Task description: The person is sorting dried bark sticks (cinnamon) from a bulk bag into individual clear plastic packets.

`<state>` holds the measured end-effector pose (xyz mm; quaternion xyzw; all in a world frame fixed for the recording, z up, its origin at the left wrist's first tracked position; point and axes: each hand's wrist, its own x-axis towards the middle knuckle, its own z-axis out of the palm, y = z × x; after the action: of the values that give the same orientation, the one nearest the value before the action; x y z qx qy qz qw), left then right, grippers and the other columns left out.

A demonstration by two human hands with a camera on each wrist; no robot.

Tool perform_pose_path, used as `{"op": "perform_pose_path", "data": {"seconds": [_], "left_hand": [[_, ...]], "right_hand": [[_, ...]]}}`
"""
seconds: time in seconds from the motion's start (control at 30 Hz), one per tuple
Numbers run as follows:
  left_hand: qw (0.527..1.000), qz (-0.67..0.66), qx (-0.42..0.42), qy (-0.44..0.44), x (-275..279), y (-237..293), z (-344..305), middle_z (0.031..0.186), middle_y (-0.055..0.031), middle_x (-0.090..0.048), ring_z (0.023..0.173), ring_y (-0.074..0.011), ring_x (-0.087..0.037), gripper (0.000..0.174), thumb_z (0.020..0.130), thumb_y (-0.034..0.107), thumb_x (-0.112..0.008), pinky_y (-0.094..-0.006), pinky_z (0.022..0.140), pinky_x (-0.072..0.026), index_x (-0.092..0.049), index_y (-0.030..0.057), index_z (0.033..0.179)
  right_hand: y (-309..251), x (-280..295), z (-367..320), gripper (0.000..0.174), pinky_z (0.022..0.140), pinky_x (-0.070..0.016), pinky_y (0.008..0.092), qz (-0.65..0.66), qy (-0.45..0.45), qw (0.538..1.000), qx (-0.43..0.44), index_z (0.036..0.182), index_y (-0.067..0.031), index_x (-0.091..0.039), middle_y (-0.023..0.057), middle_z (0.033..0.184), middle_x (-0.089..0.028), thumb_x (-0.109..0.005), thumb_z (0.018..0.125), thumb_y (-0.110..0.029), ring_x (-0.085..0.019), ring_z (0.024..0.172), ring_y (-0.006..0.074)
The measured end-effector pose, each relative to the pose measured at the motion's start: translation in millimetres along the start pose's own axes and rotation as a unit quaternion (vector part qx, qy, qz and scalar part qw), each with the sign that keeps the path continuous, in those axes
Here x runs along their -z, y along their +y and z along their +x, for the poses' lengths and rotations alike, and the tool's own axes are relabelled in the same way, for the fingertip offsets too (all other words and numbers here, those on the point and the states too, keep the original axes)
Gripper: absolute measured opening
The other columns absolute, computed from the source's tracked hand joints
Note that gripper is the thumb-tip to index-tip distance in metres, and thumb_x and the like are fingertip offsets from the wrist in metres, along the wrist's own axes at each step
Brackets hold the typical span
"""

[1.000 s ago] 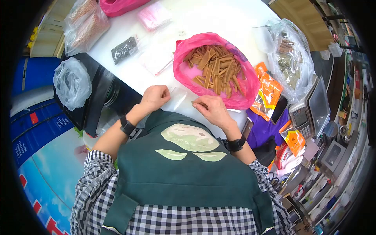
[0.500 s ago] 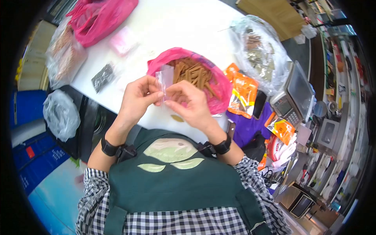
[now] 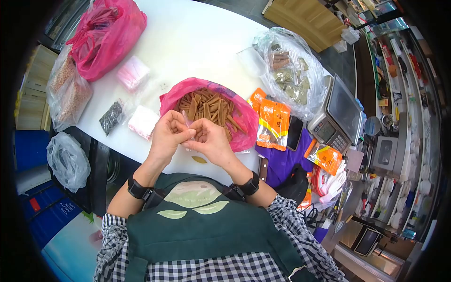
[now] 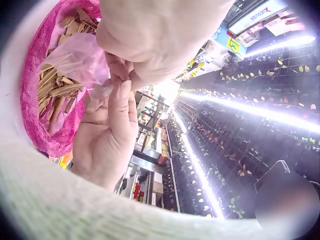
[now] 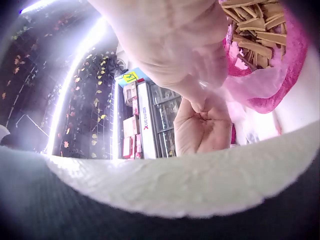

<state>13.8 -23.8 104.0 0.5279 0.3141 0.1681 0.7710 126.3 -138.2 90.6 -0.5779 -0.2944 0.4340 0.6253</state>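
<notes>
Both hands meet over the near edge of a pink plastic bag (image 3: 251,124) full of brown bark strips (image 3: 213,107). Between them is a small clear plastic bag (image 4: 80,60), which hangs out in front of the fingers in both wrist views. My left hand (image 3: 165,138) pinches its edge between thumb and fingers. The right hand (image 3: 213,142) pinches the same edge, its fingertips right against the left ones. Most of the clear bag is hidden by the hands in the head view. Below them a single dry leaf (image 3: 199,160) lies on the white table (image 3: 188,42).
To the left lie a packet of dark bits (image 3: 112,117) and stacks of clear bags (image 3: 143,122). Orange packets (image 3: 273,124), a phone (image 3: 294,133) and a scale (image 3: 324,131) stand at the right. Behind them sits a clear bag of leaves and bark (image 3: 298,77).
The hands were apart low at the table edge, with the clear bag lying between them. They came together and lifted it; now the fingertips are closer together on its edge.
</notes>
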Motion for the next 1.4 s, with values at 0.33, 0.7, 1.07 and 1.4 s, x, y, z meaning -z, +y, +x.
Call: {"op": "perform_pose_path", "data": {"seconds": [0.33,0.7,1.07,1.4], "left_hand": [[0.999,0.040,-0.029,0.018,-1,-15,1,0.073,0.0030,-0.058,0.065,-0.0036,-0.054,0.026,0.081,0.000,-0.073,-0.0179,0.059,-0.0435,-0.050,0.0083,0.090],[0.987,0.147,-0.055,0.031,6,-24,2,0.070,0.0029,-0.055,0.063,-0.0027,-0.052,0.024,0.079,-0.001,-0.073,-0.0199,0.056,-0.0428,-0.053,0.0041,0.091],[0.798,0.506,-0.304,-0.120,13,7,-12,0.099,-0.0139,-0.064,0.079,-0.0303,-0.063,0.038,0.066,-0.010,-0.055,-0.0374,0.067,-0.0511,-0.062,0.0042,0.101],[0.839,0.489,-0.153,-0.181,27,8,-33,0.108,-0.0160,-0.065,0.093,-0.0344,-0.064,0.040,0.067,-0.009,-0.050,-0.0396,0.081,-0.0523,-0.067,-0.0028,0.103]], "right_hand": [[5,1,0,0.017,0.061,-0.0527,0.0272,-0.082,0.010,0.996,-0.025,0.089,0.0026,-0.064,0.0093,0.074,-0.069,-0.069,0.077,-0.008,-0.066,0.064,0.0123],[6,5,-2,0.016,0.054,-0.0522,0.0305,-0.170,-0.011,0.984,-0.049,0.079,0.0042,-0.068,0.0133,0.062,-0.067,-0.065,0.078,-0.012,-0.065,0.050,0.0178],[13,14,-4,0.015,0.045,-0.0493,0.0254,-0.159,0.058,0.981,-0.093,0.072,0.0043,-0.066,0.0085,0.055,-0.064,-0.062,0.078,-0.009,-0.062,0.045,0.0130],[26,58,15,0.022,0.064,-0.0546,0.0341,-0.290,-0.013,0.952,-0.101,0.098,-0.0030,-0.065,0.0139,0.092,-0.066,-0.066,0.076,-0.006,-0.066,0.075,0.0228]]}}
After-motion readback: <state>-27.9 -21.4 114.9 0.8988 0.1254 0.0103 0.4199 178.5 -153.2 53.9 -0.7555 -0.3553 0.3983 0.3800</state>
